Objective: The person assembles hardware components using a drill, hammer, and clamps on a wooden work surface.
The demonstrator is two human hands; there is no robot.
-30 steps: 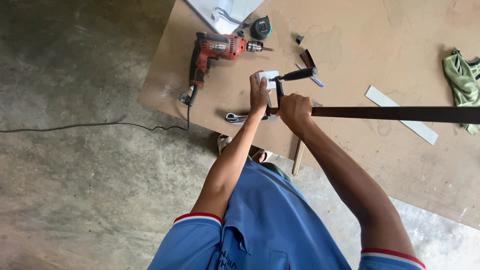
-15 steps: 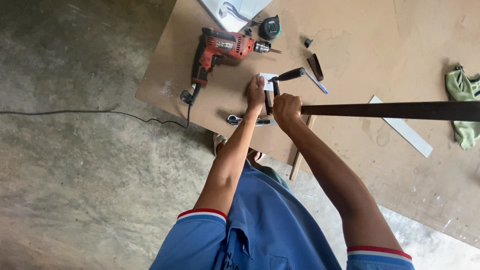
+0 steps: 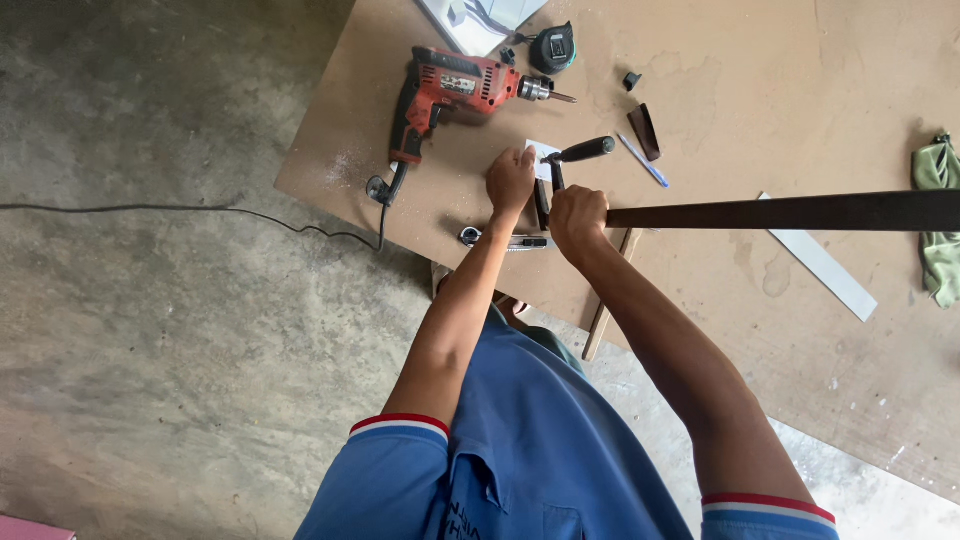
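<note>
The right hand (image 3: 578,212) has its fingers clamped round the near end of a long dark bar (image 3: 790,211), which runs level from the hand off to the right edge, above the desk (image 3: 720,80). The left hand (image 3: 511,178) sits just beside it, fingers curled together at the bar's end; what they pinch I cannot tell. A black-handled tool (image 3: 583,151) lies just beyond both hands, next to a small white card (image 3: 541,153). A red drill (image 3: 450,90) rests farther up the desk, a tape measure (image 3: 551,47) beyond it. A blue pen (image 3: 642,160), a white strip (image 3: 820,260) and a green cloth (image 3: 938,215) lie to the right.
</note>
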